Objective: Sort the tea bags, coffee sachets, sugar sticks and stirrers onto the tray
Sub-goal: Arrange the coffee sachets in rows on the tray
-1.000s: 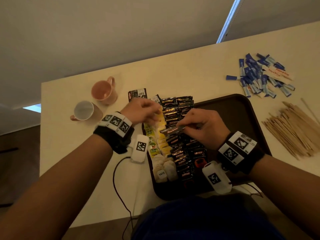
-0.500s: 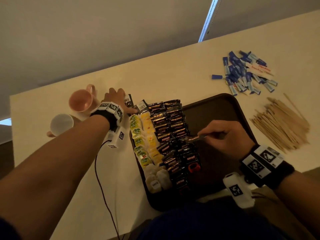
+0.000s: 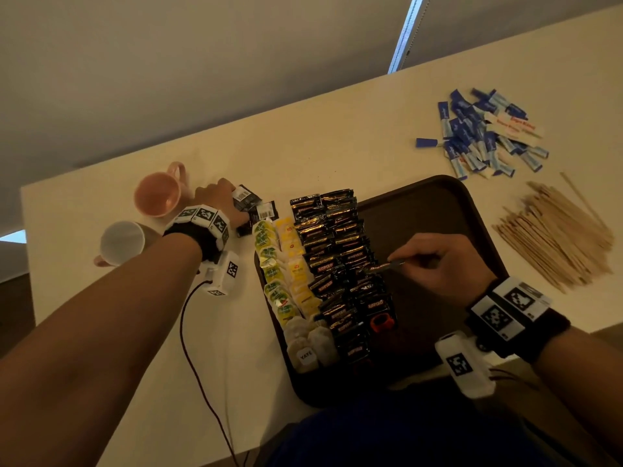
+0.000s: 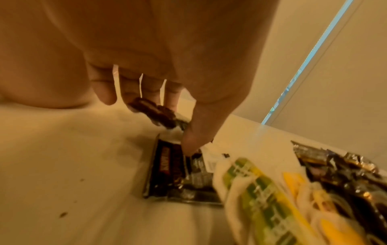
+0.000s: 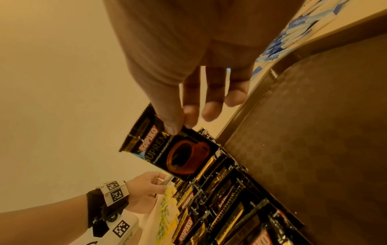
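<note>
A dark brown tray [image 3: 472,210] holds rows of green tea bags [image 3: 269,264], yellow tea bags [image 3: 296,264], white tea bags [image 3: 310,345] and black coffee sachets [image 3: 333,237]. My right hand [image 3: 392,261] pinches one Kopiko coffee sachet [image 5: 173,149] between thumb and forefinger, just right of the sachet rows. My left hand [image 3: 232,200] is off the tray's far left corner, its fingers and thumb closed on a loose coffee sachet [image 4: 155,114]. Two more loose sachets [image 4: 173,172] lie flat on the table under it.
A pile of blue sugar sticks [image 3: 482,136] lies at the far right of the table, with wooden stirrers [image 3: 556,237] heaped right of the tray. A pink mug [image 3: 156,193] and a white mug [image 3: 121,242] stand left of my left hand. The tray's right half is bare.
My left hand left the tea bag rows and reached out to the loose sachets beyond the tray's corner. My right hand drew its sachet to the right, off the rows.
</note>
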